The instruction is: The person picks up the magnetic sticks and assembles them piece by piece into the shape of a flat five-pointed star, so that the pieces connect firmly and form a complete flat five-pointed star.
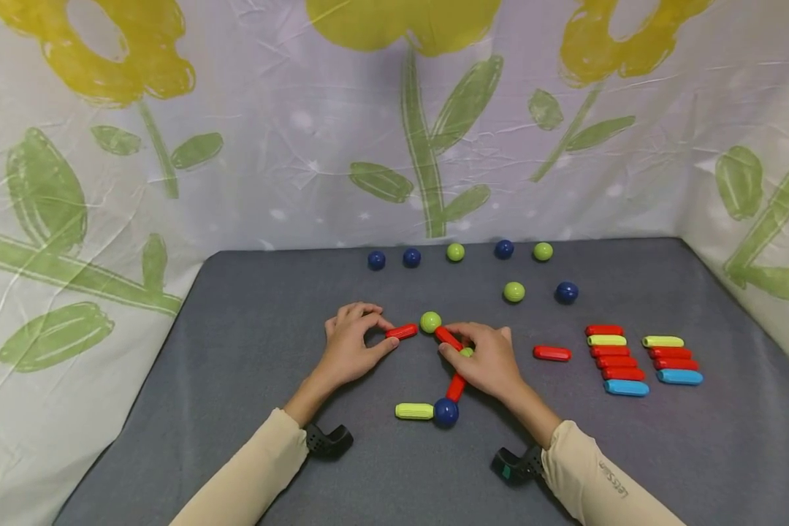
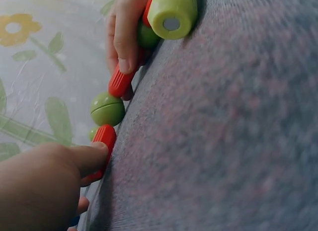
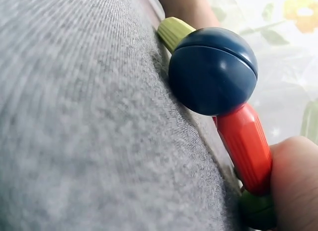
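My left hand (image 1: 351, 340) pinches a short red rod (image 1: 402, 332) between thumb and fingers. The rod's right end is close to a green ball (image 1: 430, 322); whether they touch I cannot tell. My right hand (image 1: 489, 356) grips another red rod (image 1: 448, 338) that runs from this ball to a second green ball (image 1: 467, 352), partly hidden by the fingers. From there a third red rod (image 3: 246, 149) leads to a large dark blue ball (image 1: 446, 412). A yellow-green rod (image 1: 414, 411) sticks out left from the blue ball, a grey disc (image 2: 171, 24) in its end.
Several loose blue and green balls, such as one blue ball (image 1: 567, 293), lie toward the back of the grey table (image 1: 269, 292). A single red rod (image 1: 552, 353) is right of my right hand. Two stacked rows of rods (image 1: 614, 361) lie farther right. Behind hangs a flowered cloth (image 1: 269, 146).
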The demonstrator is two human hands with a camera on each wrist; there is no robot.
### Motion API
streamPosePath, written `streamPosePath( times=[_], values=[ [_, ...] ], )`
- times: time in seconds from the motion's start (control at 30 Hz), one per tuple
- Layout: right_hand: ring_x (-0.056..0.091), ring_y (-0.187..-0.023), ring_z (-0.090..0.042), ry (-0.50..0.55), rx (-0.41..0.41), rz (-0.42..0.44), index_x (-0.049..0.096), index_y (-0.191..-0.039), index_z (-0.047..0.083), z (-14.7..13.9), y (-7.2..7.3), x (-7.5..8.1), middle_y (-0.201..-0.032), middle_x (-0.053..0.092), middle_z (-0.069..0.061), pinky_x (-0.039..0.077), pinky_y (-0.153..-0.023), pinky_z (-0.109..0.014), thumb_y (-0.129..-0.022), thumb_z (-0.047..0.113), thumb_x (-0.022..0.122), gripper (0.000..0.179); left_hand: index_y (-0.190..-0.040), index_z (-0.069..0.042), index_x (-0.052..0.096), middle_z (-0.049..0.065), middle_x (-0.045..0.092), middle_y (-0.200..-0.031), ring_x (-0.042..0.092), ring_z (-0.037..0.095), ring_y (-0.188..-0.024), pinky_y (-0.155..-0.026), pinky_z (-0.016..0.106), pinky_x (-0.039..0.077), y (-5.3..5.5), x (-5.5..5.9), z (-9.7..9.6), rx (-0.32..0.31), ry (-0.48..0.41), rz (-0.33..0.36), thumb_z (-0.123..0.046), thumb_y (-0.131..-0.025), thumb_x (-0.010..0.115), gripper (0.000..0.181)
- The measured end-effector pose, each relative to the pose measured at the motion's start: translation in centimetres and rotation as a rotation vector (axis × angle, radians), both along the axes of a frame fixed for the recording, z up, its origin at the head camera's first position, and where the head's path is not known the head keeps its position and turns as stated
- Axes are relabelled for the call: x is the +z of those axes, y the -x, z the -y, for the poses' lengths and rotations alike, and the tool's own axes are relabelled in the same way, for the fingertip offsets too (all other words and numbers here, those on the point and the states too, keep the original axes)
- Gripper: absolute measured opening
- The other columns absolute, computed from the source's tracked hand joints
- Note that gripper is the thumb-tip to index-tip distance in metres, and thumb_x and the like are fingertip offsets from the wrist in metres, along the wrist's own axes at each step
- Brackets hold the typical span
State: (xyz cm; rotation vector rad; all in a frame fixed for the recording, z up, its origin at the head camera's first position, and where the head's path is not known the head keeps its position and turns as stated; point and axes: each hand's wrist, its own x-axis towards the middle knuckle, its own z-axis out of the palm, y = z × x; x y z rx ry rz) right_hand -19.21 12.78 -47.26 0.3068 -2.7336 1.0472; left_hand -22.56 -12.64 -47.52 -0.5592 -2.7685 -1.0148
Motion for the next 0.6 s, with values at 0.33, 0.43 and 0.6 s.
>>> streamPosePath(
  times=[0.33, 0.43, 0.6],
  values=[
    [0.054, -0.073, -0.011, 0.001, 0.017, -0.017, 0.078, -0.112, 0.018, 0.22, -0.23, -0.2, -0.084, 0.072, 0.004, 0.023, -0.074, -0.036, -0.085, 0.031, 0.078, 0.03, -0.101, -0.023, 0.076, 0.008, 0.062, -0.137, 0.04, 0.035, -0.138, -0.105, 0.06, 0.02, -0.09, 0.05, -0.33, -0.011, -0.023, 0.006, -0.036, -0.089, 0.079, 0.017],
    [0.053, -0.073, -0.01, 0.006, 0.012, -0.027, 0.078, -0.112, 0.017, 0.28, -0.3, -0.19, -0.083, 0.071, 0.004, 0.023, -0.074, -0.036, -0.085, 0.03, 0.079, 0.03, -0.103, -0.023, 0.075, 0.008, 0.061, -0.138, 0.039, 0.036, -0.139, -0.105, 0.06, 0.02, -0.16, 0.11, -0.35, -0.009, -0.02, 0.009, -0.036, -0.089, 0.078, 0.019],
    [0.051, -0.075, -0.015, 0.022, -0.028, -0.057, 0.078, -0.112, 0.013, 0.33, -0.25, -0.31, -0.081, 0.067, 0.0, 0.023, -0.076, -0.038, -0.084, 0.028, 0.078, 0.031, -0.119, -0.019, 0.068, 0.006, 0.061, -0.135, 0.04, 0.034, -0.139, -0.107, 0.059, 0.02, -0.22, 0.01, -0.24, -0.004, -0.036, 0.018, -0.041, -0.089, 0.077, 0.038]
  ],
)
